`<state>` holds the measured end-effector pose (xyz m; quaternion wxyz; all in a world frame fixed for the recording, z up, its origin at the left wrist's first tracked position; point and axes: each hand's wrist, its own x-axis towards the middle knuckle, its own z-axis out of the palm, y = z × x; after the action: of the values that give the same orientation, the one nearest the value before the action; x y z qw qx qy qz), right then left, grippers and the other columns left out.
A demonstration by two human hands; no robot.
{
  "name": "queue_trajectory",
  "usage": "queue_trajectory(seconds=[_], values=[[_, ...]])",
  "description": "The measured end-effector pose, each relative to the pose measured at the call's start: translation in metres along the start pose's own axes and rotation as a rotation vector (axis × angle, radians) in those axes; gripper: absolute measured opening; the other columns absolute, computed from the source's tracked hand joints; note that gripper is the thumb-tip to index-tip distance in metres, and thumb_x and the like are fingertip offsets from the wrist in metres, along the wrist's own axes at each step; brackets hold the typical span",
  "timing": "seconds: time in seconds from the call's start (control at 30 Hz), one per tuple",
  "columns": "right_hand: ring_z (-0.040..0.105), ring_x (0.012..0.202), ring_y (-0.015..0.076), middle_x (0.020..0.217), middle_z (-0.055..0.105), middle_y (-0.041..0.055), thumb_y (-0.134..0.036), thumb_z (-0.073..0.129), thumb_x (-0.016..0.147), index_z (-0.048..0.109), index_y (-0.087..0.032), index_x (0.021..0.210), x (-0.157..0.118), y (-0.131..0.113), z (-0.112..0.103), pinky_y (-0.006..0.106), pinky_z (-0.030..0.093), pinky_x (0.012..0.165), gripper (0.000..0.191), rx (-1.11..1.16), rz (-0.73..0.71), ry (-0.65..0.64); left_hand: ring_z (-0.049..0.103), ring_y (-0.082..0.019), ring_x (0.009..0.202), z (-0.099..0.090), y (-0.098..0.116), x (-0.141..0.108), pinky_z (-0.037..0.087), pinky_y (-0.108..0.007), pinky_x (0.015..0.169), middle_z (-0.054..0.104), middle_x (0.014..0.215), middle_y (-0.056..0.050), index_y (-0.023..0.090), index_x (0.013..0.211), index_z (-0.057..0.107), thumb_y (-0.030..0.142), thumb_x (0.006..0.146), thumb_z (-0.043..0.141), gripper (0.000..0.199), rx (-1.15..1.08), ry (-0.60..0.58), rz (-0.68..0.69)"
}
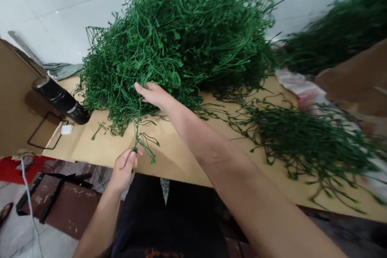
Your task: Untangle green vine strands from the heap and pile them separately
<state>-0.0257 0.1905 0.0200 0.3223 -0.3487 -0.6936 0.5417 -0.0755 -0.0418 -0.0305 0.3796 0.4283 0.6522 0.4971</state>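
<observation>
My left hand [125,163] is closed in a pinch on the lower end of a green artificial plant stem [137,131], close to the table's front edge. Thin branches with small bud-like tips spread from this stem. My right hand [153,94] reaches across to the front of a large heap of green artificial stems [181,36]. The held stem runs up to the right hand's fingers, which look closed around it; part of the grip is hidden. A few loose bits [100,130] lie left of the hands.
A black cylindrical bottle [63,100] leans at the left beside a cardboard box [15,100] and a black wire frame [45,131]. On the right of the paper-covered table [181,157] lies a smaller pile of stems [302,137]. More greenery [341,28] is behind it.
</observation>
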Motion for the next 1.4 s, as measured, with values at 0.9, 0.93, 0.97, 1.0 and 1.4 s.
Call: queue_trajectory(seconds=[0.9,0.93,0.97,1.0,1.4], values=[[0.051,0.115,0.0258,0.116,0.061,0.0099,-0.054,0.044,0.083,0.063,-0.021,0.108,-0.129,0.016,0.006,0.049,0.036,0.1,0.046,-0.41,-0.507,-0.307,0.045,-0.007,0.053,-0.05,-0.01,0.025,0.04,-0.022,0.053,0.053,0.061,0.001,0.016,0.077,0.061,0.052,0.067,0.063,0.038,-0.116,0.16,0.116],[0.054,0.108,0.0246,0.108,0.065,0.0095,-0.053,0.043,0.084,0.065,-0.02,0.102,-0.135,0.017,0.004,0.047,0.038,0.097,0.043,-0.402,-0.522,-0.367,0.047,-0.008,0.054,-0.05,-0.011,0.032,0.04,-0.022,0.053,0.054,0.063,0.001,0.016,0.077,0.061,0.052,0.066,0.064,0.038,-0.082,0.169,0.136],[0.056,0.102,0.0238,0.1,0.066,0.0093,-0.053,0.042,0.084,0.066,-0.02,0.097,-0.14,0.017,0.003,0.045,0.04,0.093,0.042,-0.386,-0.529,-0.41,0.048,-0.008,0.056,-0.05,-0.012,0.036,0.041,-0.022,0.054,0.055,0.065,0.0,0.016,0.076,0.06,0.052,0.064,0.065,0.039,-0.056,0.181,0.155],[0.057,0.097,0.0231,0.094,0.066,0.0091,-0.053,0.042,0.084,0.066,-0.019,0.093,-0.143,0.017,0.001,0.043,0.042,0.09,0.043,-0.365,-0.529,-0.438,0.049,-0.008,0.056,-0.049,-0.013,0.04,0.042,-0.022,0.055,0.055,0.065,0.0,0.015,0.075,0.06,0.053,0.062,0.066,0.04,-0.038,0.194,0.178],[0.057,0.071,0.0175,0.074,0.061,0.0052,-0.031,0.046,0.084,0.059,-0.018,0.074,-0.138,0.037,-0.017,0.033,0.045,0.067,0.021,-0.212,-0.287,-0.107,0.054,-0.012,0.079,-0.035,-0.01,0.055,0.045,-0.026,0.074,0.059,0.089,-0.006,0.016,0.092,0.061,0.034,0.076,0.058,0.025,0.301,0.254,0.444]])
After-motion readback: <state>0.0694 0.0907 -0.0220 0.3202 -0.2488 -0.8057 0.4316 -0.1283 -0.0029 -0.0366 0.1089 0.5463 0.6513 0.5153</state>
